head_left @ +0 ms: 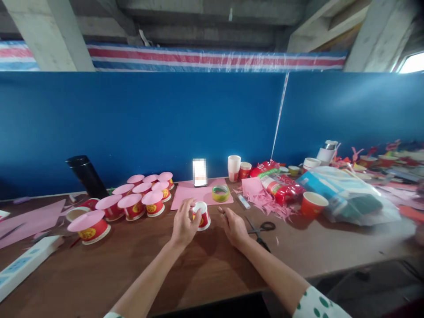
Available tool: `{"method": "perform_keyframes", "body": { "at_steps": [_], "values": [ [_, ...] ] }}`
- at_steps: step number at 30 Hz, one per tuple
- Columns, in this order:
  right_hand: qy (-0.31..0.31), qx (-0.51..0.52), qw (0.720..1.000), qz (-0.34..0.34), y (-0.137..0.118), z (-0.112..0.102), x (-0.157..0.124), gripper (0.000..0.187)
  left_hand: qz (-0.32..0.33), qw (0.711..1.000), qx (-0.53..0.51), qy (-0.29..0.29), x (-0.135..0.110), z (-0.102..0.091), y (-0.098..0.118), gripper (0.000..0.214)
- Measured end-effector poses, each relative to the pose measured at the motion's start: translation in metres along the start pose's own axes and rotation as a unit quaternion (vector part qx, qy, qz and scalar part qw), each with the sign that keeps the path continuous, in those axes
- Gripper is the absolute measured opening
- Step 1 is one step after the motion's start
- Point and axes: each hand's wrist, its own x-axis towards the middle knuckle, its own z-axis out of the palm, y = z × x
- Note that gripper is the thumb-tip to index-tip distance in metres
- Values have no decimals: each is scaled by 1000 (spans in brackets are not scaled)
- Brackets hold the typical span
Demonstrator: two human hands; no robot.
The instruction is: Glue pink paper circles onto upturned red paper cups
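Note:
A small red paper cup (204,219) stands upside down on the brown table, its white base facing up. My left hand (185,225) is closed round the cup's left side, with the thumb at the front. To the right of the cup, my right hand (235,227) is held apart from it with curled fingers, the thumb and fingertips together. Whatever may be between those fingertips is too small to make out. Black scissors (259,231) lie beside my right hand. Just behind the hands, a roll of yellow-green tape (221,198) rests on pink paper (182,195).
Several upturned red cups topped with pink discs (153,197) stand at left, near a black flask (86,179) and white power strip (31,265). A lit phone (199,173) stands behind. Rightward are pink scraps (261,203), a red packet (276,185), an orange cup (313,206) and plastic bag (357,198).

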Motion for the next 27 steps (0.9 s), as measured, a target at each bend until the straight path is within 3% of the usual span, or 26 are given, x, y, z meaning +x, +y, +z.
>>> {"method": "perform_keyframes", "body": {
  "at_steps": [4, 7, 12, 17, 22, 27],
  "values": [
    [4, -22, 999, -34, -4, 0, -3, 20, -3, 998, 7, -68, -3, 12, 36, 24],
    [-5, -33, 997, -69, -6, 0, -3, 19, -19, 988, 55, -142, -5, 17, 51, 18],
    [-16, -49, 994, -92, -7, -1, -3, 16, 34, 951, 173, -254, 5, 5, 51, 29],
    [-66, -64, 984, -154, -9, 1, -3, 15, 119, 897, 195, -378, 20, -18, 45, 34],
    [-110, -78, 975, -179, -8, 7, -4, 16, 128, 887, 204, -394, 16, -36, 50, 36],
    [-114, -78, 976, -170, -2, 10, -6, 8, 121, 881, 228, -396, 3, -42, 59, 43]
  ]
}}
